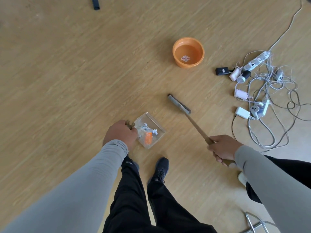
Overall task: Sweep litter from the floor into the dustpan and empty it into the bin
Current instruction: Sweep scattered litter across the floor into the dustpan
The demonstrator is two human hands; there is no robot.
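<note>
— Hands?
— Left hand (119,133) grips the clear dustpan (150,130) holding litter (148,134); right hand (223,148) grips the broom (179,104) handle.
— Markings?
— Orange bin (188,52), floor's far side: round label, unreadable.

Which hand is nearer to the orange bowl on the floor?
The right. The right hand, holding the broom handle, is below the orange bowl and slightly to its right. The left hand, at the dustpan, is farther away, lower left.
</note>
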